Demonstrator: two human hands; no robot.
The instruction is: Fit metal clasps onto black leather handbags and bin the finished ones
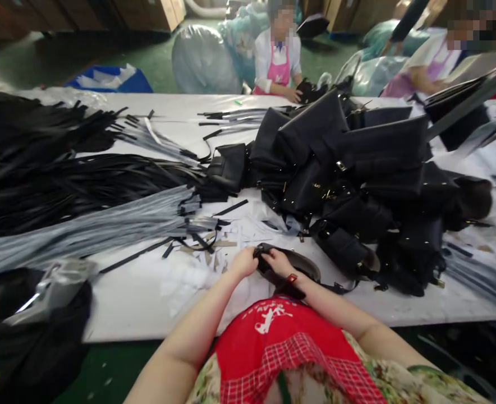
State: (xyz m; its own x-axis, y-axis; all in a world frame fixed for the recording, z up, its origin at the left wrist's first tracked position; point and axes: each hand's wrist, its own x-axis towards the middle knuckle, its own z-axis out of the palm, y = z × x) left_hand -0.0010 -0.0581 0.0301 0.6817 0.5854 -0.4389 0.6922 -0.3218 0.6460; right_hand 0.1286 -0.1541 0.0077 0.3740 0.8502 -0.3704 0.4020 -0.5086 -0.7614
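A black handbag [304, 262] lies at the table's front edge, close against my red apron. My left hand [245, 262] is closed on the left end of its rim, with the fingertips pinched together there. Just beside it, my right hand [278, 262] grips the same rim, its wrist resting over the bag's opening. The two hands nearly meet, and whatever small part lies between the fingertips is too small to make out. A black strap [343, 288] trails from the bag to the right.
A big pile of black handbags [349, 151] rises just beyond and right. Bundles of black straps [83, 179] and grey strips [105, 224] cover the left side. Scraps [214, 252] litter the white table [138, 314]. Two co-workers, one a person in a pink apron [278, 64], are across it.
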